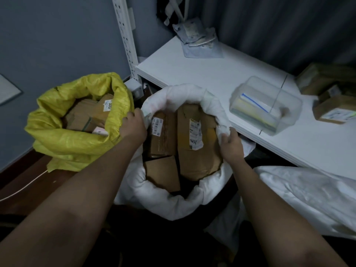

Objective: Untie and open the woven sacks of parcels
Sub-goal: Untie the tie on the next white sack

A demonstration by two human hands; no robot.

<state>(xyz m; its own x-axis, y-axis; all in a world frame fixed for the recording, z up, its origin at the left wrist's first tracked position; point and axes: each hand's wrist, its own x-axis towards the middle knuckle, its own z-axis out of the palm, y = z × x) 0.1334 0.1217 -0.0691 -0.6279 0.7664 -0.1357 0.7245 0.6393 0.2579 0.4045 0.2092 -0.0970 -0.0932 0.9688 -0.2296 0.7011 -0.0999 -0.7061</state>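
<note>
Fingers of the left hand (133, 125) curl over the rolled rim of the white woven sack (171, 197) on its left side, gripping the fabric, while the right hand (231, 145) pinches the same rolled rim on the opposite side, thumb and fingers closed on a bunch of white cloth. Between the two sets of fingers the sack's mouth stands wide open, showing brown cardboard parcels (196, 149) packed inside; two of them carry white printed labels. The tall parcel sits just inside the right fingers, and a narrower one lies just inside the left fingers, with a smaller box below it.

Just outside the left fingers, touching the back of the hand, stands a yellow woven sack (77, 143), also open, with its own brown parcels and labels visible in the mouth.

Beyond the right fingers runs a white flat shelf board (192, 74). On it, near the right fingertips, sits a clear plastic rectangular box (267, 105) with papers inside, and farther off lie more brown cardboard boxes (333, 108). Below the right forearm is a crumpled white woven bag (312, 197).
</note>
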